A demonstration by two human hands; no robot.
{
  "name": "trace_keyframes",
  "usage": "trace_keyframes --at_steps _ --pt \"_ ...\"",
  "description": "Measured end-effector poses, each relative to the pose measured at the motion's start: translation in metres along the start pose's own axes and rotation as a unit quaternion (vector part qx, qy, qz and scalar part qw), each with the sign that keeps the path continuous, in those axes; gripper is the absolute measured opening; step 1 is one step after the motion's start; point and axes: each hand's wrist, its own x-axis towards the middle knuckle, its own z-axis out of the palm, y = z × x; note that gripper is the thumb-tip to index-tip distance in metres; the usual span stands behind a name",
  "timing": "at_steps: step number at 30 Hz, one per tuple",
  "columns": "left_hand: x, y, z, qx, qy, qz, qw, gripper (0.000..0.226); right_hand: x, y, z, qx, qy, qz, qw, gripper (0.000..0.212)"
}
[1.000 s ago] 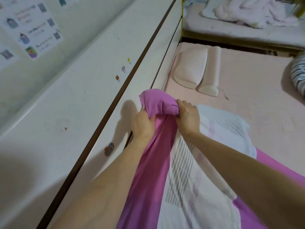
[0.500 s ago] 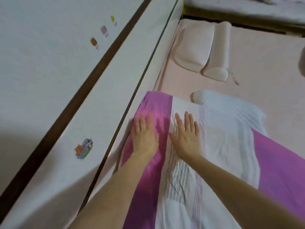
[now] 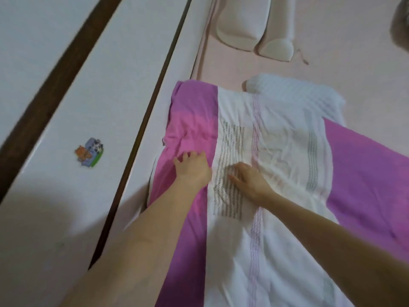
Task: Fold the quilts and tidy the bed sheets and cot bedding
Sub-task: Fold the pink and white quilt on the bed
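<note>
On the pink bed sheet (image 3: 354,52), we press the quilt (image 3: 276,134) flat.
Our left hand (image 3: 194,167) and right hand (image 3: 250,180) lie open, slightly apart; a cartoon sticker (image 3: 89,152) at left shows no readable writing.

Quilt (image 3: 276,134): we see soft matt cloth, white with woven grey and pink stripes, lightly creased.
Quilt's pink panel (image 3: 192,129): we note smooth matt fabric, wrinkled near the left hand (image 3: 193,167).
Bed sheet (image 3: 332,63): we see pale pink matt cloth, fine-textured.
Pillow (image 3: 241,21): we find plain cream cloth.
Wall panel (image 3: 99,85): we see it smooth, faintly glossy.
Trim strip (image 3: 55,78): looks to us like dark wood.
</note>
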Motion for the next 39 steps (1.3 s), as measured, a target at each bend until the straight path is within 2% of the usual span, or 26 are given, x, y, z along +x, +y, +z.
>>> trace_keyframes --at_steps 3,8,14,19,24,27,29,32,33,35,36,39 --pt "-0.043 0.031 -0.031 0.009 -0.023 0.079 0.997 0.025 -0.067 0.002 -0.037 0.023 0.029 0.051 0.998 0.037" --pt "-0.121 0.112 -0.075 0.058 -0.032 0.166 0.984 0.033 -0.164 0.024 -0.113 0.004 0.077 0.124 0.989 0.018" --pt "-0.211 0.239 -0.082 0.076 -0.014 0.254 0.964 0.032 -0.281 0.079 -0.191 -0.049 0.116 0.155 0.980 0.021" --pt "-0.293 0.353 -0.016 0.041 -0.013 0.294 0.955 0.034 -0.402 0.173 -0.220 -0.062 0.164 0.155 0.972 0.022" --pt "-0.371 0.450 0.090 0.051 -0.060 0.339 0.937 0.044 -0.517 0.277 -0.227 -0.051 0.150 0.165 0.974 0.026" --pt "-0.405 0.492 0.136 0.058 -0.092 0.350 0.930 0.046 -0.570 0.321 -0.218 -0.051 0.174 0.147 0.972 0.027" --pt "-0.420 0.514 0.156 0.029 -0.091 0.348 0.933 0.033 -0.595 0.345 -0.206 -0.113 0.135 0.105 0.979 0.044" --pt "-0.421 0.534 0.175 -0.008 -0.101 0.332 0.938 0.030 -0.617 0.373 -0.186 -0.178 0.016 0.069 0.982 0.093" --pt "-0.418 0.534 0.179 -0.019 -0.131 0.325 0.936 0.036 -0.621 0.380 -0.181 -0.193 -0.013 0.072 0.979 0.099" --pt "-0.418 0.538 0.195 0.008 -0.186 0.323 0.928 0.053 -0.631 0.404 -0.166 -0.218 -0.033 0.090 0.971 0.088" --pt "-0.417 0.537 0.203 0.049 -0.166 0.338 0.925 0.052 -0.634 0.411 -0.161 -0.224 -0.027 0.105 0.969 0.074" --pt "-0.411 0.534 0.220 0.153 0.037 0.363 0.919 0.031 -0.632 0.424 -0.145 -0.197 0.020 0.152 0.968 0.050"
